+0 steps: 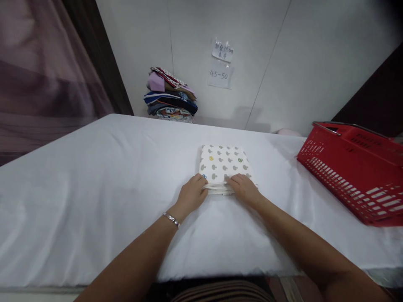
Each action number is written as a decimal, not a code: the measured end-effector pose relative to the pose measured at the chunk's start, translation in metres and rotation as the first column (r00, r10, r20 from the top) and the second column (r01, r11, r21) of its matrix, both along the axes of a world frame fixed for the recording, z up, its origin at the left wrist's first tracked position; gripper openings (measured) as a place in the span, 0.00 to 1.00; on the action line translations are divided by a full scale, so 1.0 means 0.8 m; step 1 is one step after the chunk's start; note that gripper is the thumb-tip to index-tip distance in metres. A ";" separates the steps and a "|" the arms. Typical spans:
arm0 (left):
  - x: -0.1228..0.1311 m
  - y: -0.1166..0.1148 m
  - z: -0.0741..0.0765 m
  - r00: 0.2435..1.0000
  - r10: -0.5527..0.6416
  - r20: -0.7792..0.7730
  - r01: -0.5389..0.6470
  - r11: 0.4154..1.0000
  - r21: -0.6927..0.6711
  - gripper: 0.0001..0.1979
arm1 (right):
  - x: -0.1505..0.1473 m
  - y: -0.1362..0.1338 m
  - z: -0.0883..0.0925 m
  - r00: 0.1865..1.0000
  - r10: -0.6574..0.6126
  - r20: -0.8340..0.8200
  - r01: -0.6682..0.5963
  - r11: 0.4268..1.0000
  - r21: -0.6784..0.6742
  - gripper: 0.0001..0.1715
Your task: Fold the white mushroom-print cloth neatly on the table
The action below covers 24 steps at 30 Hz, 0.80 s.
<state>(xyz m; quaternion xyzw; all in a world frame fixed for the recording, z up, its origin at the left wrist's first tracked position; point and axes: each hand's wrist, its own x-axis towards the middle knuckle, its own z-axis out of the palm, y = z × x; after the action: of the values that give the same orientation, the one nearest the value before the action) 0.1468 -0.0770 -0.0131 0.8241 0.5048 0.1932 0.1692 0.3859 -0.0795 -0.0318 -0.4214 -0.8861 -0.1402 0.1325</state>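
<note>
A white cloth [224, 161] printed with grey mushroom shapes and a few coloured ones lies folded into a compact stack on the white-covered table. Its layered edges face me. My left hand [192, 191] grips the near left corner, fingers on top and thumb at the layered edge. On the near edge, right of the middle, my right hand [243, 188] is closed over the cloth, its thumb hidden. A silver bracelet [171, 219] circles my left wrist.
At the right of the table [78, 180] stands a red plastic basket [352, 167]. A pile of folded fabrics [171, 94] sits beyond the far edge, against the wall. Paper notes [219, 77] are stuck on the wall. A pinkish curtain [47, 75] hangs at the left.
</note>
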 end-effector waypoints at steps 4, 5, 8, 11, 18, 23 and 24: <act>0.000 0.000 -0.002 1.000 -0.003 0.001 0.003 1.000 0.018 0.10 | 0.001 0.000 -0.005 0.999 0.000 -0.047 0.001 1.000 0.018 0.19; 0.000 0.000 -0.003 1.000 -0.001 0.005 0.001 1.000 0.022 0.10 | 0.000 -0.001 -0.004 0.999 0.003 -0.050 -0.002 1.000 0.013 0.19; 0.000 0.000 -0.004 1.000 0.007 0.019 -0.007 0.999 0.033 0.09 | -0.010 -0.004 0.003 0.999 0.004 -0.032 -0.005 1.000 -0.019 0.17; 0.000 0.000 -0.004 1.000 0.000 0.021 -0.001 0.999 0.042 0.08 | -0.027 -0.006 0.012 1.000 -0.013 -0.013 0.012 0.999 -0.040 0.13; -0.004 0.002 -0.009 1.000 -0.028 0.005 0.028 0.995 0.099 0.09 | -0.052 -0.002 0.019 0.997 0.022 -0.068 -0.024 0.999 -0.032 0.11; -0.002 0.001 -0.011 1.000 -0.011 -0.020 0.014 0.994 0.112 0.11 | -0.052 -0.010 0.017 0.973 0.010 -0.229 -0.033 0.995 -0.098 0.11; -0.002 0.000 -0.011 1.000 -0.008 -0.020 0.010 0.994 0.111 0.10 | -0.053 -0.011 0.017 0.967 0.006 -0.255 -0.035 0.994 -0.107 0.11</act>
<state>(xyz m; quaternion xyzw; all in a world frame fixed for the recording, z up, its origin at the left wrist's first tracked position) 0.1453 -0.0769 -0.0216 0.8364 0.4912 0.2121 0.1190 0.3437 -0.0881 -0.0185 -0.4334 -0.8725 -0.0343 0.2231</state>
